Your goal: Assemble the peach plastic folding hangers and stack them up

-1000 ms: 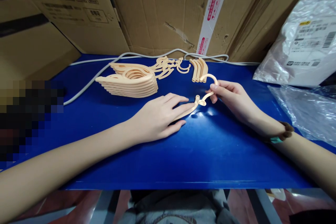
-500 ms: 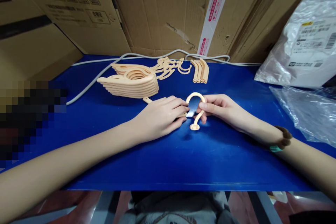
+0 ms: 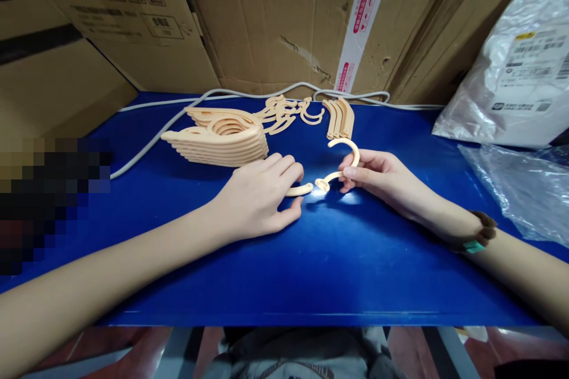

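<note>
Between the thumb and fingers of my right hand (image 3: 373,174) is a beige hanger hook (image 3: 354,153), its curve upward and its round socket end pointing left. My left hand (image 3: 267,195) is curled over a beige hanger arm (image 3: 300,190); only the arm's rounded tip shows past the fingers. That tip and the hook's socket are close together but apart. Behind my left hand lies a stack of beige hanger pieces (image 3: 222,148). Farther back are a pile of loose hooks (image 3: 280,112) and several curved hanger arms (image 3: 340,118) side by side.
All this is on a blue table (image 3: 284,272). A white cable (image 3: 153,145) runs along its back and left. Cardboard boxes (image 3: 262,18) stand behind. At the right are a white plastic parcel (image 3: 502,89) and a clear plastic bag (image 3: 520,189).
My right hand has turned the hook, so its socket end swung from pointing down toward me to pointing left. My left hand has shifted slightly left, uncovering the hanger arm's tip.
</note>
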Tool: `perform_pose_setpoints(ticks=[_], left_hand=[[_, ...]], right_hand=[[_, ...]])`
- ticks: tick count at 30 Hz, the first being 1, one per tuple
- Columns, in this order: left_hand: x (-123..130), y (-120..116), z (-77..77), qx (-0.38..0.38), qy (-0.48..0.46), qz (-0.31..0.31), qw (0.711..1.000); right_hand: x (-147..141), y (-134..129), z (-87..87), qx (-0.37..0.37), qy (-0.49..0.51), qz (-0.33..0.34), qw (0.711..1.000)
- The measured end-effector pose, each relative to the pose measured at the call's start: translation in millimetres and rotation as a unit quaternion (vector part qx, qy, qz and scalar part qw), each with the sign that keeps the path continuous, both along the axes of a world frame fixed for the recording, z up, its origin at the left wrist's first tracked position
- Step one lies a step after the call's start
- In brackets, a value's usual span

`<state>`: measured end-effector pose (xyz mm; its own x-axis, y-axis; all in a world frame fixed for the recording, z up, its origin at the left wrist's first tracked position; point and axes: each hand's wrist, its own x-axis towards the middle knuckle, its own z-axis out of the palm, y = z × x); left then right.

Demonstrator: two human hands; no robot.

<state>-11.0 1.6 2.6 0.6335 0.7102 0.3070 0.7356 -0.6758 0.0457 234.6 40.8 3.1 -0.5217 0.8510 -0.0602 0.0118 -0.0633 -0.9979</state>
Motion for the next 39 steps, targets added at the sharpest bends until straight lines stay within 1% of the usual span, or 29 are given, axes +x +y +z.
perform_pose_setpoints(ticks=[4,8,10,13,16,18,21,24,27,32,36,39], left_hand=[[1,2,-2.1,-0.003,0.011,-0.03,0.999],[4,1,-5.8,0.006,-0.01,-0.05,0.999],[6,0,-7.3,0.002,-0.022,-0.051,0.998],[7,-1,-8.6,-0.027,-0.053,-0.045,0.997],[7,-1,-7.9,-0.073,-0.092,-0.047,0.992],[7,-1,-6.9,-0.092,-0.105,-0.045,0.989],[6,-2,-7.3,-0.103,-0.101,-0.027,0.989],[6,-3,-11.9,-0.085,-0.104,-0.018,0.991],[6,-3,-16.2,-0.06,-0.116,-0.025,0.991],[6,-2,-12.9,-0.063,-0.099,-0.045,0.992],[7,-4,-12.2,-0.024,-0.107,-0.055,0.992],[7,-4,-14.5,-0.004,-0.112,-0.05,0.992]], right_hand=[[0,1,-0.9,0.007,-0.006,0.0,1.0],[0,1,-0.8,-0.009,0.006,0.007,1.0],[0,1,0.0,-0.004,0.01,0.011,1.0],[1,2,2.1,0.029,0.007,0.006,1.0],[2,4,3.7,0.056,-0.004,-0.013,0.998],[3,5,4.3,0.059,-0.014,-0.021,0.998],[2,5,4.4,0.053,-0.024,-0.018,0.998],[1,3,4.4,0.05,-0.022,-0.009,0.998],[1,3,4.6,0.047,-0.018,-0.008,0.999],[1,3,4.5,0.05,-0.017,0.003,0.999],[1,4,2.9,0.057,-0.022,0.017,0.998],[0,4,2.0,0.066,-0.03,0.022,0.997]])
